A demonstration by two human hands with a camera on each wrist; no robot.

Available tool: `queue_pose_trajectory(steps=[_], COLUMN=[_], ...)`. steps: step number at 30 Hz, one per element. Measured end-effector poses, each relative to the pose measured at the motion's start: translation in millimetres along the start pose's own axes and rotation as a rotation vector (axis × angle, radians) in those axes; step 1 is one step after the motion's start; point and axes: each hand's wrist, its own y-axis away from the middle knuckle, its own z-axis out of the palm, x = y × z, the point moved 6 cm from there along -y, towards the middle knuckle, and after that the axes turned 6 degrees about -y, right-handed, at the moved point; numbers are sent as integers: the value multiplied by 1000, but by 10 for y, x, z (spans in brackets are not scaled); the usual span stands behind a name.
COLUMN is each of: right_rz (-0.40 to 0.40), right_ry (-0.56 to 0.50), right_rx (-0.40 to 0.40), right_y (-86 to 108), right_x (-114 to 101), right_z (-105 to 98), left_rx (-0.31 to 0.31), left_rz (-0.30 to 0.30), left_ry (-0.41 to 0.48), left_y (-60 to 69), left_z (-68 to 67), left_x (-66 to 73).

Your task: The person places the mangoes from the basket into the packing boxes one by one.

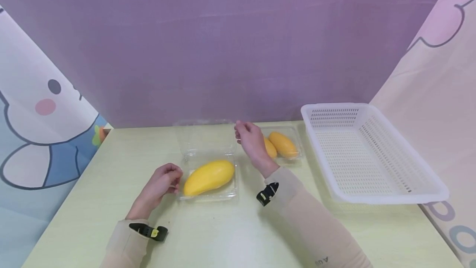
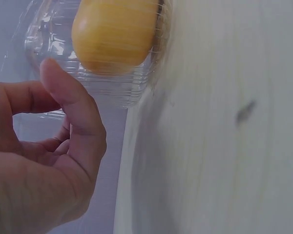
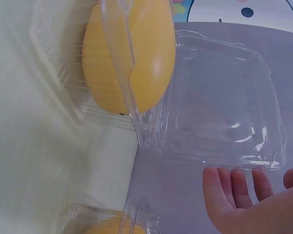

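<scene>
A clear plastic clamshell box [image 1: 228, 193] stands with its lid [image 1: 208, 137] raised at the back. Inside its base lies one large yellow mango [image 1: 210, 177]. My left hand [image 1: 160, 183] is at the box's left side, fingers loosely curled with nothing seen between them; whether it touches the rim I cannot tell. My right hand [image 1: 253, 142] is by the lid's right edge. In the right wrist view, the fingertips [image 3: 211, 175] reach that edge, thumb apart from the fingers; contact is unclear.
Right of the box, partly behind my right hand, another clear box [image 1: 295, 131] contains two smaller orange-yellow mangoes [image 1: 283, 144]. A white perforated plastic basket [image 1: 394, 199] stands at the table's right. A purple backdrop [image 1: 223, 53] rises behind the pale table [image 1: 223, 239].
</scene>
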Motion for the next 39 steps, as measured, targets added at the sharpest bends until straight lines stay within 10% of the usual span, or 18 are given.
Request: queue_pose_trajectory(steps=[39], right_rz=[265], right_ry=[205], right_rx=[-216], right_y=[352], right_x=[230], right_z=[-150], left_rx=[-18], left_rz=[2], left_ry=[21], left_y=[-19], left_z=[8], left_x=[-13])
